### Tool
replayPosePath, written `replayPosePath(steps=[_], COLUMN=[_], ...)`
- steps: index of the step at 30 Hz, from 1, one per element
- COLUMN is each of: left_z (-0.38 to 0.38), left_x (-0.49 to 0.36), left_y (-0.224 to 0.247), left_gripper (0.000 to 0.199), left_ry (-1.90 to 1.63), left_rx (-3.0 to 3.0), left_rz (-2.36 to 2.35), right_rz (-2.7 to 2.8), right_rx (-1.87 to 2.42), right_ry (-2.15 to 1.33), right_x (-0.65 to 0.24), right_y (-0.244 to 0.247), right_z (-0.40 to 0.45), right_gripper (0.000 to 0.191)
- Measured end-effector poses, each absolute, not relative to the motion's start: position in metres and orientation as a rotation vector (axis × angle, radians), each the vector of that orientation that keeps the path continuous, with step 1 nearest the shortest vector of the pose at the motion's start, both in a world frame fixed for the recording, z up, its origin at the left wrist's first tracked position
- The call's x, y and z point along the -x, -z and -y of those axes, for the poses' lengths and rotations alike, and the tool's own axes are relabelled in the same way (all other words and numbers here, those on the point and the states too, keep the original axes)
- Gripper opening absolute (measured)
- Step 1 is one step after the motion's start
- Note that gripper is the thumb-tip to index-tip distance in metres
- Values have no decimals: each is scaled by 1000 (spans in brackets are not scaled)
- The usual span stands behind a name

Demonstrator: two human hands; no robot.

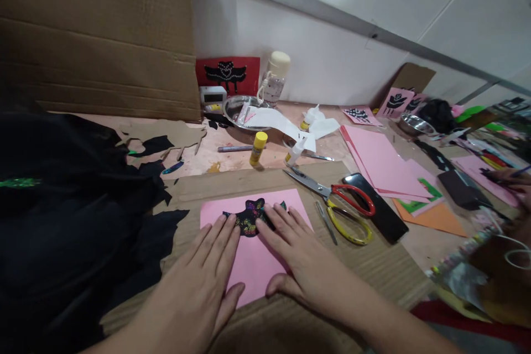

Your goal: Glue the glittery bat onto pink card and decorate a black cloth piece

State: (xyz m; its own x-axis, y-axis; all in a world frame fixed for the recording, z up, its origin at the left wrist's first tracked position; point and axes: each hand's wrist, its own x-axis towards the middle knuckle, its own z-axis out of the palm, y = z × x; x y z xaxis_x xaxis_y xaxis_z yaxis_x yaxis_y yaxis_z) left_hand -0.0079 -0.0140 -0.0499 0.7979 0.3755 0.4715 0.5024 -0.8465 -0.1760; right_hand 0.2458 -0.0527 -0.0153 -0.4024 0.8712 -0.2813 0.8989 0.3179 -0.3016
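A pink sheet [253, 271] lies on brown cardboard [186, 193] in front of me. On its upper part rests a black cutout [248, 220] with shiny coloured specks. My left hand [207, 271] lies flat, its fingertips over the cutout's left side. My right hand [296, 251] is flat too, pressing on the cutout's right side and partly covering it. Neither hand grips anything. Scissors [327, 191] with red and yellow handles and a thin pointed tool [327, 223] are right of the sheet.
A yellow glue stick [258, 148], white bottle [295, 152], metal bowl [232, 108] and tumbler [276, 77] stand behind. To the right are a phone [381, 213] and pink papers [381, 160]. Black material [74, 221] covers the left. Another person's hand [504, 177] is at the far right.
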Motion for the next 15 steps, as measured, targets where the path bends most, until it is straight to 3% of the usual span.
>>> replayPosePath(steps=[4, 11, 15], left_z=[10, 12, 12], left_x=[8, 14, 17], left_y=[45, 52, 63], left_gripper=[79, 83, 80], left_ry=[604, 573, 575], left_rx=[2686, 2685, 2653], left_rz=[700, 752, 762], right_rz=[-2483, -2558, -2558], right_rx=[-1668, -1732, -1759], right_ry=[693, 608, 597], right_x=[-246, -262, -264], right_y=[15, 29, 30], right_z=[53, 64, 63], right_gripper=[96, 105, 101])
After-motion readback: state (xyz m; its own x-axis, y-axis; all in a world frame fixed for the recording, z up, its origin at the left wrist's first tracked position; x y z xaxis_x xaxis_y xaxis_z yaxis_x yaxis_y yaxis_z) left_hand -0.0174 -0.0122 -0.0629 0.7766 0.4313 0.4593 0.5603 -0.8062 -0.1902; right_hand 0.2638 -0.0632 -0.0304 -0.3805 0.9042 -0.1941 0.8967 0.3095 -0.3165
